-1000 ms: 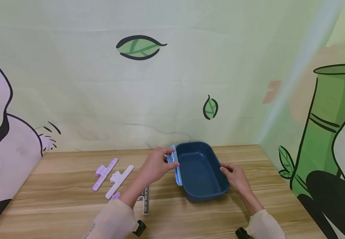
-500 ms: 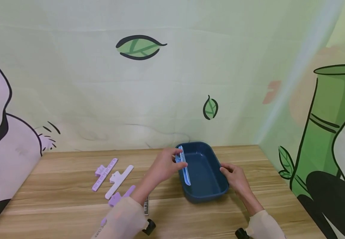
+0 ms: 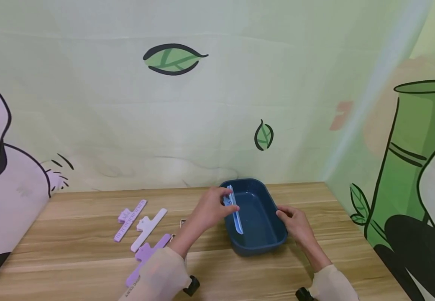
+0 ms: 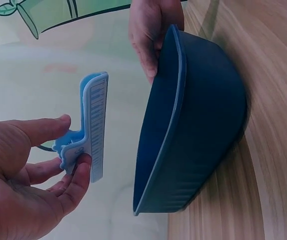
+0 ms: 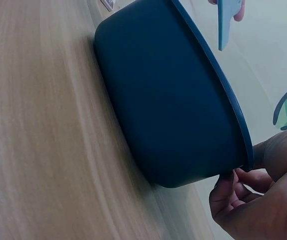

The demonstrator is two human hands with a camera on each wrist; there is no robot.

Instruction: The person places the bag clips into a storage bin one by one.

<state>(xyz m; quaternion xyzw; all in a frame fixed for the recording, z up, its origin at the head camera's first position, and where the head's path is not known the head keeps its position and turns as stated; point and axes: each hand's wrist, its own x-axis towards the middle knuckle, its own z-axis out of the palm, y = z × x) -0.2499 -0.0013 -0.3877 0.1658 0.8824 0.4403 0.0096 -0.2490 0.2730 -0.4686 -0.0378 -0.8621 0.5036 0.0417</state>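
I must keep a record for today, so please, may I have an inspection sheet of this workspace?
Surface: wood-grain table.
Job's things: blue clip held above a dark blue bin, apart from it; bin upright on the table.
Clutter: lilac clip, white clip and purple clip lie left of the bin in the head view; another item is mostly hidden by the left arm.
Hands: left hand pinches the blue clip; right hand holds the bin's rim.
Cables: nothing seen.
Surroundings: printed backdrop behind the table.

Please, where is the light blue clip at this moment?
In the head view, the clip is held in the left hand, above the left side of the bin.
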